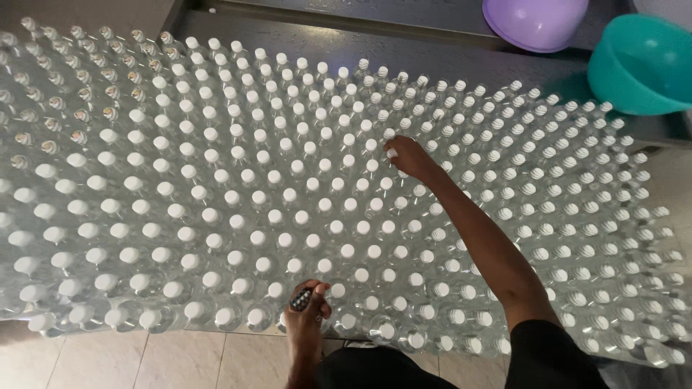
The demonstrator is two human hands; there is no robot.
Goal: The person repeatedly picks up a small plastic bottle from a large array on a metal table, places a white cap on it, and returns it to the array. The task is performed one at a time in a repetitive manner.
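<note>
Tiled floor below, and a vast field of clear bottles point(216, 238) with white caps packed cap to cap. Right hand point(409, 157) reaches out mid-field, fingertips pinched on one cap point(393, 153). Left hand point(308, 306) at the near edge, closed round a dark marker point(300, 300). Light, slick plastic, likely; best taken by the ribbed cap. Purple bowl point(533, 21) and teal bowl point(638, 65) sit beyond.
</note>
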